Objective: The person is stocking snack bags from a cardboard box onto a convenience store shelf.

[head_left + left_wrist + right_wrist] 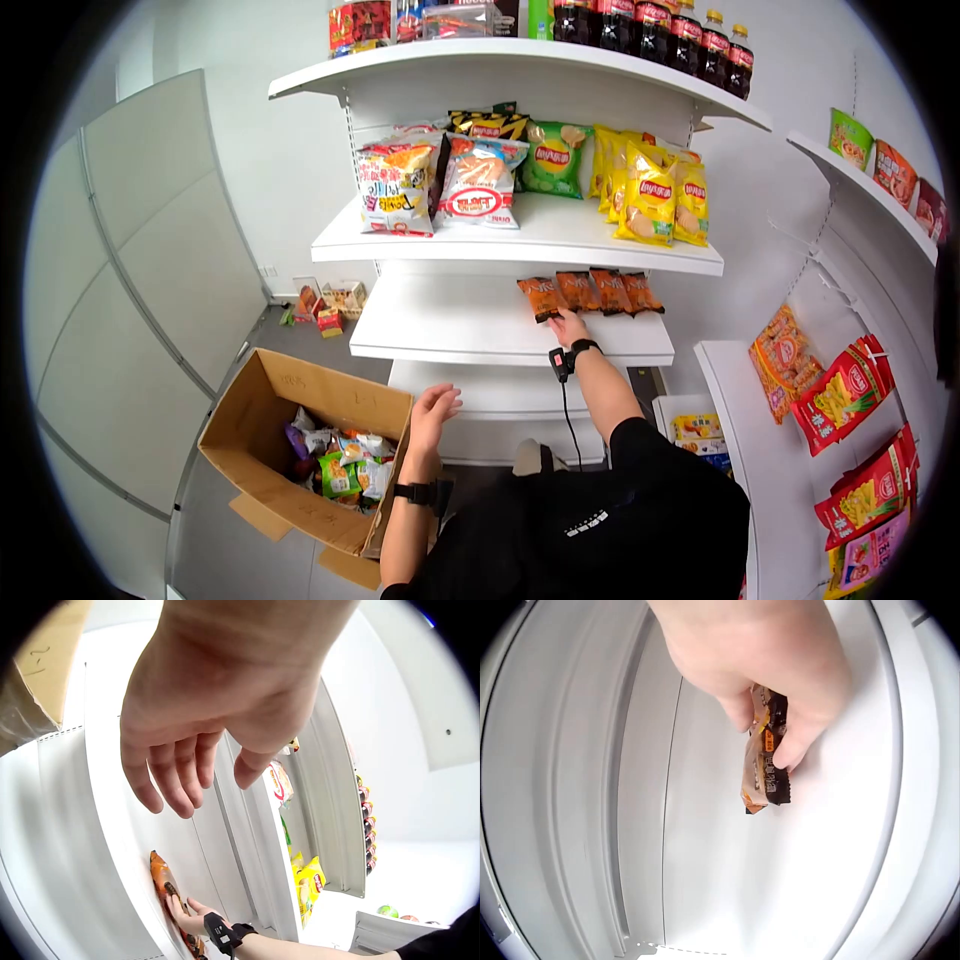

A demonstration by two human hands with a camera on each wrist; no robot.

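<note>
The right hand (pixel 572 328) is at the second shelf and grips the lower part of the leftmost orange snack bag (pixel 541 297). In the right wrist view the fingers and thumb of the right hand (pixel 769 682) pinch the bag (pixel 763 769) from both sides. Several more orange bags (pixel 610 289) stand in a row to its right. The left hand (pixel 432 418) hangs in the air beside the cardboard box (pixel 330 389), holding nothing. Its fingers are loosely bent in the left wrist view, where the left hand (pixel 217 712) is large and near.
Bigger chip bags (pixel 480 182) stand on the shelf above, with bottles (pixel 652 30) on the top shelf. The box at the lower left holds mixed snack packs (pixel 340 475). Red bags (pixel 845 395) hang on the right side rack.
</note>
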